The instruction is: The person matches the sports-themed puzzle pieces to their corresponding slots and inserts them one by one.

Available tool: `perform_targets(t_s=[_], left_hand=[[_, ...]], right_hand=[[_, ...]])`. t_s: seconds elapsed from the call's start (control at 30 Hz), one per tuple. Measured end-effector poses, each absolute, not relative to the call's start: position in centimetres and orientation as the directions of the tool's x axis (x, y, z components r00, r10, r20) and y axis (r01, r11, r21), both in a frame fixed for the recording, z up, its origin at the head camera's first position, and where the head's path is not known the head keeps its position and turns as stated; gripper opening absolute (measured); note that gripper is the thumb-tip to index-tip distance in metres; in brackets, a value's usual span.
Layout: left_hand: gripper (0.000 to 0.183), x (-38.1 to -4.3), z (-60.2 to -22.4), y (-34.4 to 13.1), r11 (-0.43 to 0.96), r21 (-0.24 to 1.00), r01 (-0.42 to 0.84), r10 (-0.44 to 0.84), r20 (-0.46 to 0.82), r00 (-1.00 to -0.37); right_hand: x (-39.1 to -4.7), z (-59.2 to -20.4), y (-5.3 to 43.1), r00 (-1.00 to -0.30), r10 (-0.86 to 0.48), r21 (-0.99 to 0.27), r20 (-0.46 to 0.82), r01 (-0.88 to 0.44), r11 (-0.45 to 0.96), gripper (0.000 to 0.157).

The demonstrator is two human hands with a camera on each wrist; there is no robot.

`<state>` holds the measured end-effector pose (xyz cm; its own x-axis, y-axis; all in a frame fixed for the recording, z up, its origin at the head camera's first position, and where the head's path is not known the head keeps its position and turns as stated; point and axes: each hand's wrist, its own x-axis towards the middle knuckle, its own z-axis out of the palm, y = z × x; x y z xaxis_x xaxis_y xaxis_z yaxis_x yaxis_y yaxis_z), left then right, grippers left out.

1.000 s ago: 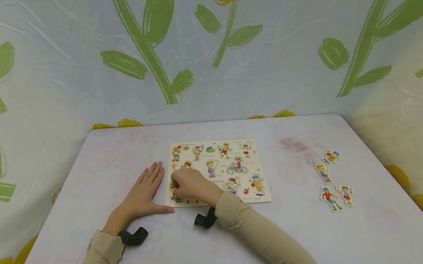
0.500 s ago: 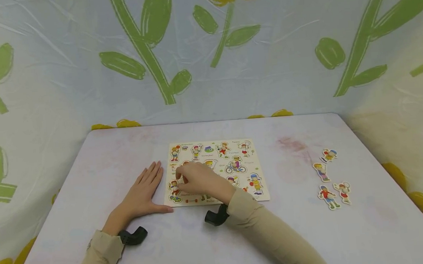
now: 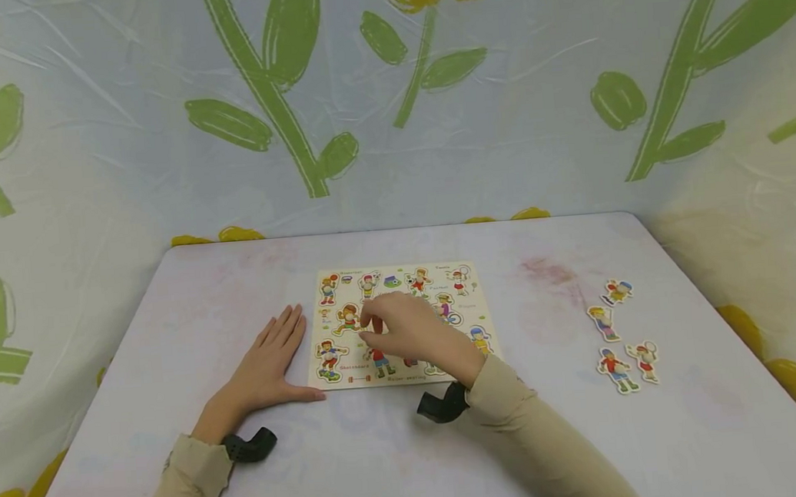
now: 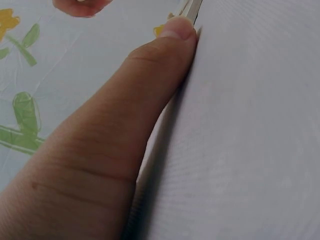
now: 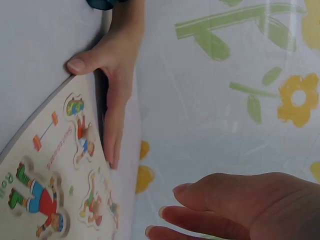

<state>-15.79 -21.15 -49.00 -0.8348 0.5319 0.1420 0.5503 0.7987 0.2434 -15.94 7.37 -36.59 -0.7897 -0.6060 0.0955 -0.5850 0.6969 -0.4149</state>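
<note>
A wooden puzzle board (image 3: pixel 314 327) printed with sports figures lies on the table. My left hand (image 3: pixel 267 365) rests flat at its left side, fingers spread; the thumb (image 4: pixel 172 37) touches the front left corner. Above the board's middle hovers my right hand (image 3: pixel 414 328), its fingers loosely bent, with a gap between thumb and fingertips in the right wrist view and nothing held. It hides part of the board. A skateboarder piece (image 3: pixel 329 359) sits at the board's front left, and a runner piece (image 3: pixel 347 319) behind it. The roller skater's place (image 5: pixel 42 200) appears recessed.
Several loose figure pieces lie to the right of the board: a red-shirted skater (image 3: pixel 618 372), a tennis player (image 3: pixel 647 360), a golfer (image 3: pixel 604 323) and a blue-capped figure (image 3: pixel 618 291). A flowered sheet (image 3: pixel 529 139) hangs behind the table.
My right hand has lifted from the skateboarder at the board's front left and moved right over its middle, fingers loosening. The skateboarder piece is uncovered now. My left hand stays in place.
</note>
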Motion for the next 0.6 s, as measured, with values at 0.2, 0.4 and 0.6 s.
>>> perform_targets(t_s=[0.2, 0.4, 0.6], left_hand=[[0.136, -15.8, -49.0, -21.2, 0.802, 0.234, 0.549, 0.531, 0.141, -0.836], [0.135, -15.8, -49.1, -21.2, 0.801, 0.232, 0.552, 0.532, 0.145, -0.834], [0.136, -15.8, -49.0, -21.2, 0.808, 0.233, 0.541, 0.527, 0.124, -0.841]], right_hand=[[-15.9, -36.6, 10.0, -0.826, -0.558, -0.390, 0.081, -0.541, 0.745, 0.010], [-16.1, -36.9, 13.1, -0.854, -0.515, -0.367, 0.074, -0.503, 0.782, 0.008], [-16.2, -37.1, 16.7, -0.879, -0.473, -0.346, 0.060, -0.463, 0.816, 0.006]])
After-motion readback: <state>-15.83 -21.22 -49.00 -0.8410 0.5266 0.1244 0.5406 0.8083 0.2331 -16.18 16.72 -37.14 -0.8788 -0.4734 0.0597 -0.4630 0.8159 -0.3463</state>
